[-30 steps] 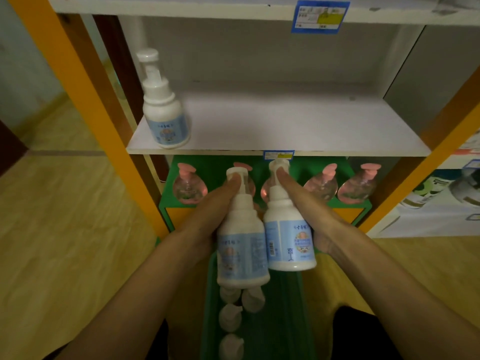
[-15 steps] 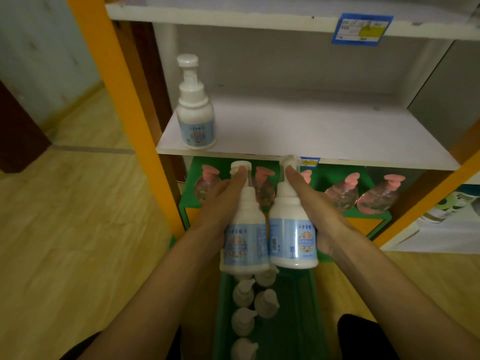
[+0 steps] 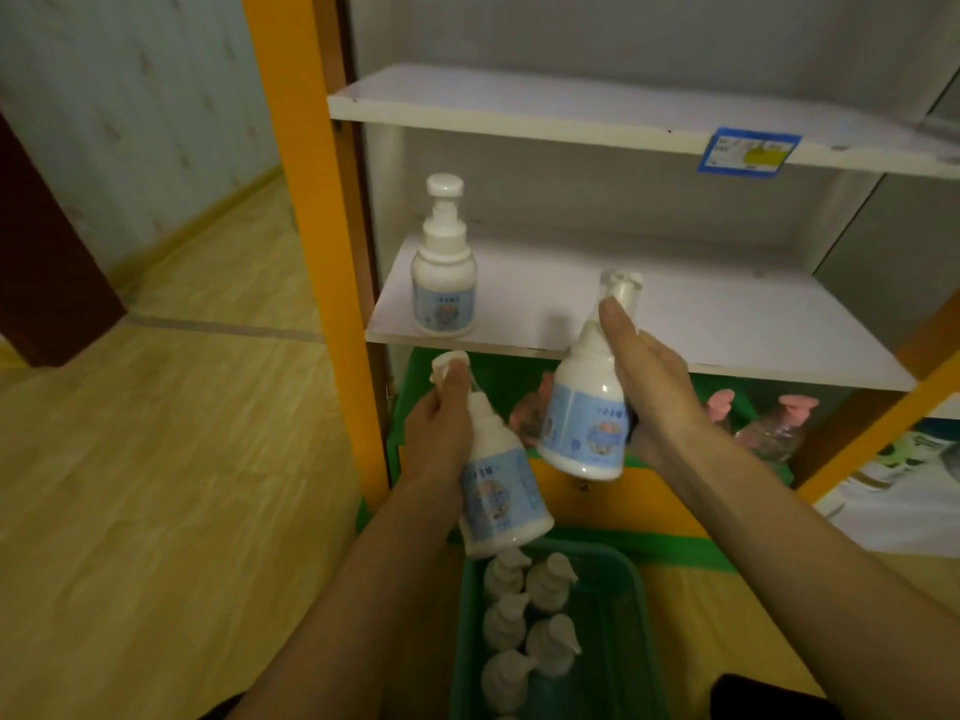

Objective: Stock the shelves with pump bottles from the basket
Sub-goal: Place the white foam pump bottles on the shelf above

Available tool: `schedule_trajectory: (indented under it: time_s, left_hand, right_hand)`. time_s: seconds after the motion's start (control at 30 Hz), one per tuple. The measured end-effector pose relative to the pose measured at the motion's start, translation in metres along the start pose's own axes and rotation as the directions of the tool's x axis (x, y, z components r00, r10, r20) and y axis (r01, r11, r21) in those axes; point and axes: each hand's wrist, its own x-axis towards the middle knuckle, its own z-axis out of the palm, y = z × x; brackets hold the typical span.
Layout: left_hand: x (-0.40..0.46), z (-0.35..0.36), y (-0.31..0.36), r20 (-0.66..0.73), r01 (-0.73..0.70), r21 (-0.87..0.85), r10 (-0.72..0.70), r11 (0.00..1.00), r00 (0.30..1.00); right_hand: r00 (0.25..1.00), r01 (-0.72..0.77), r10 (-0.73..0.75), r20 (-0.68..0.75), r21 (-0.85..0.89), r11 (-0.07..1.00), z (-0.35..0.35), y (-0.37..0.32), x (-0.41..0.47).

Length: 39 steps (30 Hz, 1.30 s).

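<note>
My left hand [image 3: 439,428] grips a white pump bottle with a blue label [image 3: 498,493], tilted left, just above the green basket [image 3: 636,631]. My right hand [image 3: 654,392] holds a second matching bottle [image 3: 584,413] higher, its pump head level with the front edge of the white middle shelf [image 3: 675,314]. One identical bottle [image 3: 443,262] stands upright at the shelf's left end. Several more white pump bottles [image 3: 524,615] lie in the basket below my arms.
An orange upright post [image 3: 311,241] borders the shelf on the left, another slants at the right [image 3: 883,423]. Pink-capped clear bottles [image 3: 769,423] sit on the green lower shelf. An upper white shelf carries a blue price tag [image 3: 748,150]. Wooden floor spreads left.
Both hands have moved apart and upward; the right bottle rose to the middle shelf's edge, the left bottle tilted left. The view swung left and up.
</note>
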Motion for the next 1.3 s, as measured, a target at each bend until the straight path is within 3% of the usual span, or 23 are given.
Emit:
schedule_trajectory:
  time_s: [0.37, 1.07, 1.3]
  left_hand:
    - [0.011, -0.006, 0.009, -0.131, 0.004, -0.079, -0.014, 0.997, 0.991]
    - [0.022, 0.001, 0.011, -0.121, 0.042, -0.096, -0.053, 0.995, 0.991]
    - [0.024, 0.003, 0.009, -0.119, 0.052, -0.076, -0.061, 0.996, 0.991]
  right_hand:
    - [0.980, 0.186, -0.194, -0.043, -0.145, 0.972, 0.051, -0.026, 0.056]
    - [0.976, 0.211, -0.197, 0.091, -0.183, 0.960, 0.071, -0.018, 0.104]
    - [0.962, 0.271, -0.260, 0.081, -0.189, 0.944, 0.072, -0.016, 0.111]
